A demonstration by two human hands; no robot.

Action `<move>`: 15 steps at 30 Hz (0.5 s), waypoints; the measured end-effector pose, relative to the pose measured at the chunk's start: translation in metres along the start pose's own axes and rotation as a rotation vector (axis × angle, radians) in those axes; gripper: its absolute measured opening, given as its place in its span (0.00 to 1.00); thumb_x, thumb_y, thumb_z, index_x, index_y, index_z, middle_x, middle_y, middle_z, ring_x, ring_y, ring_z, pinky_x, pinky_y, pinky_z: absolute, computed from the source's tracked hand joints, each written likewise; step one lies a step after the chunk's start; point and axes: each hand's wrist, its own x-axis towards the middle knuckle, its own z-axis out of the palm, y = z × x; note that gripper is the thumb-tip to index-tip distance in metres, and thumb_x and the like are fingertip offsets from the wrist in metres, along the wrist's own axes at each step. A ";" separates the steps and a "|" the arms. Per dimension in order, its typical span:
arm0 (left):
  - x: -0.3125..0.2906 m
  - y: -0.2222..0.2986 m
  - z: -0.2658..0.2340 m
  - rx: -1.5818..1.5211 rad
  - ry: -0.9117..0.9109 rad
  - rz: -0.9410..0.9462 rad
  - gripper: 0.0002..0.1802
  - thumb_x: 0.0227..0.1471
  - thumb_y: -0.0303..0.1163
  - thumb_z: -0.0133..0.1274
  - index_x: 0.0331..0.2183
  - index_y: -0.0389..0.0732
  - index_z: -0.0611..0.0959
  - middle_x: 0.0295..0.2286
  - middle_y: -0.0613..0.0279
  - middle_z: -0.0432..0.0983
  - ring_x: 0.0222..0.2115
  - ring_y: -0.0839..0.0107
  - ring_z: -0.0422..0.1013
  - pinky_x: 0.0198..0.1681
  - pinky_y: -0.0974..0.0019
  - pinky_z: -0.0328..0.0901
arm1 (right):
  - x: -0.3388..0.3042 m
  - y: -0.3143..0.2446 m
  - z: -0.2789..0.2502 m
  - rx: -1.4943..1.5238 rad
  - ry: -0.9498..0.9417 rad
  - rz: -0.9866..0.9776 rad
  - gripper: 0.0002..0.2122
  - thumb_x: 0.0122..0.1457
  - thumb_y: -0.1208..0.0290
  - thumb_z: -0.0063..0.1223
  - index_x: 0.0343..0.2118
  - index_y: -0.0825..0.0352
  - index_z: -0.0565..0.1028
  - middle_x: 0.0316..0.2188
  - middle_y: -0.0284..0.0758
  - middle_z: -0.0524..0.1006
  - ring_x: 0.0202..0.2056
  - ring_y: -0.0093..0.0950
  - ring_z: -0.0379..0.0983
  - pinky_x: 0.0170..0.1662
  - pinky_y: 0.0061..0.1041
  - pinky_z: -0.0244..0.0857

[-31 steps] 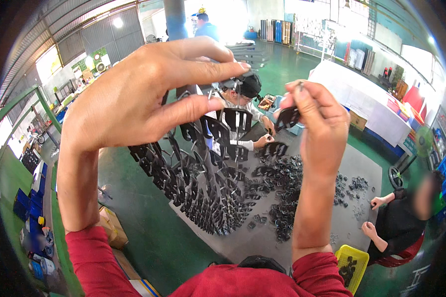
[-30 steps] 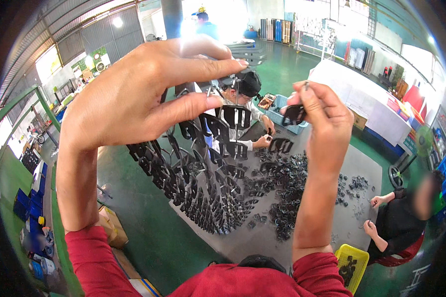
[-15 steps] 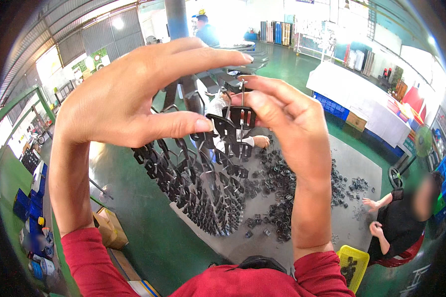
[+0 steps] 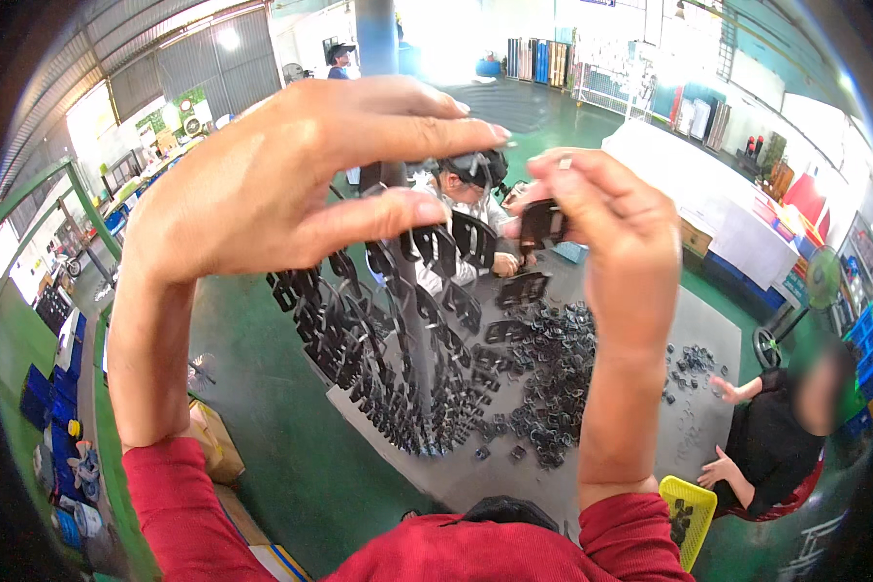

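Long strands of small black slotted pieces [image 4: 435, 250] hang in front of me from hooks, around a grey post. My left hand [image 4: 272, 179] reaches over their top with fingers stretched out and thumb apart, the thumb tip next to the uppermost pieces. Raised to the right, my right hand [image 4: 616, 209] pinches a black slotted piece [image 4: 541, 225] between thumb and fingers. More black pieces [image 4: 526, 289] hang in a line below it. The exact kind of these pieces cannot be made out, and the hook tops are partly hidden behind my left hand.
Below, a grey table [image 4: 698, 320] carries a large heap of loose black pieces [image 4: 553, 388]. A person in white [image 4: 470, 184] works behind the strands; another in black [image 4: 776, 446] sits at the right edge. A yellow basket [image 4: 687, 524] stands near my right elbow.
My right hand has moved right, drawing the black piece and those below it away from the other strands. My left hand has shifted slightly right, its fingers still spread.
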 end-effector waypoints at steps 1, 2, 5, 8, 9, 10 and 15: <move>0.002 -0.002 0.000 0.037 0.003 -0.032 0.30 0.53 0.49 0.52 0.54 0.46 0.74 0.49 0.48 0.71 0.50 0.48 0.68 0.52 0.54 0.63 | -0.001 0.002 -0.020 -0.023 0.042 0.061 0.08 0.59 0.74 0.52 0.35 0.72 0.79 0.26 0.34 0.80 0.30 0.20 0.77 0.32 0.16 0.67; 0.005 -0.003 0.000 0.067 0.009 -0.035 0.30 0.53 0.49 0.51 0.55 0.46 0.73 0.49 0.49 0.70 0.49 0.48 0.68 0.52 0.54 0.63 | -0.001 0.005 -0.041 0.011 0.034 0.071 0.08 0.59 0.73 0.52 0.35 0.72 0.79 0.27 0.34 0.81 0.30 0.21 0.77 0.32 0.16 0.68; 0.012 -0.008 -0.001 0.188 0.034 -0.092 0.31 0.53 0.52 0.51 0.55 0.47 0.72 0.51 0.49 0.69 0.50 0.49 0.67 0.52 0.55 0.62 | 0.032 0.034 -0.099 -0.337 0.230 0.225 0.11 0.58 0.69 0.54 0.40 0.69 0.79 0.29 0.34 0.81 0.31 0.22 0.78 0.37 0.21 0.70; 0.014 -0.007 -0.007 0.145 -0.048 -0.120 0.35 0.51 0.55 0.53 0.56 0.47 0.72 0.52 0.48 0.68 0.51 0.49 0.66 0.52 0.55 0.62 | 0.040 0.059 -0.132 -1.032 0.177 0.276 0.13 0.57 0.67 0.54 0.43 0.67 0.78 0.33 0.35 0.81 0.35 0.24 0.78 0.40 0.25 0.70; 0.014 -0.007 -0.009 0.126 -0.052 -0.121 0.37 0.50 0.56 0.53 0.56 0.46 0.71 0.51 0.48 0.68 0.51 0.50 0.66 0.52 0.56 0.62 | 0.044 0.063 -0.132 -1.387 0.160 0.339 0.14 0.57 0.66 0.54 0.44 0.66 0.78 0.34 0.35 0.81 0.36 0.25 0.78 0.41 0.26 0.70; 0.014 -0.007 -0.011 0.123 -0.083 -0.132 0.38 0.49 0.57 0.54 0.56 0.46 0.71 0.51 0.48 0.68 0.51 0.50 0.67 0.52 0.56 0.62 | 0.042 0.064 -0.127 -1.283 0.132 0.141 0.14 0.57 0.66 0.55 0.44 0.66 0.78 0.35 0.36 0.81 0.37 0.25 0.78 0.41 0.26 0.70; 0.017 -0.013 -0.016 0.026 -0.049 0.033 0.40 0.47 0.57 0.55 0.56 0.44 0.71 0.51 0.49 0.69 0.52 0.51 0.66 0.54 0.56 0.61 | 0.025 0.032 -0.047 -0.252 -0.100 -0.043 0.13 0.59 0.72 0.52 0.45 0.71 0.76 0.37 0.39 0.80 0.39 0.26 0.77 0.44 0.24 0.70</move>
